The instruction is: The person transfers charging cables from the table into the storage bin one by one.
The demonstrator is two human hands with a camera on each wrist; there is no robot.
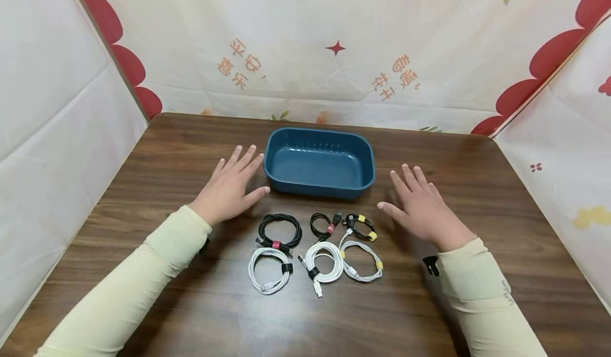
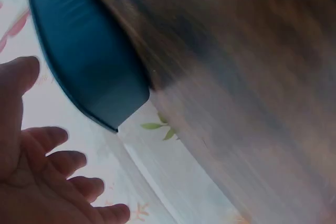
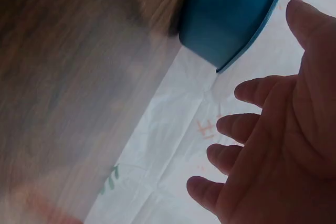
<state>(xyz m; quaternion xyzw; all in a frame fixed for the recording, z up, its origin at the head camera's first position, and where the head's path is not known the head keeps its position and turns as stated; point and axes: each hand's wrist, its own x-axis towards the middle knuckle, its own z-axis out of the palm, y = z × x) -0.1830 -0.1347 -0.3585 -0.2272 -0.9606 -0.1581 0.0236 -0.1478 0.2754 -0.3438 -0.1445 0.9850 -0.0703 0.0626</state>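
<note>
My left hand is spread wide, palm down, holding nothing; my right hand is likewise wide and unloaded. On the brown wood-grain table, the blue, rounded-rectangular plastic tub sits between them, its left end just beside my left hand. Row between my wrists, left to right: large black cable coil and small black cable coil, both red-tied; yellow-tied black cable coil. Row nearer my body: greyish-white cable coil and bright white cable coil, both black-tied; yellow-tied white cable coil.
</note>
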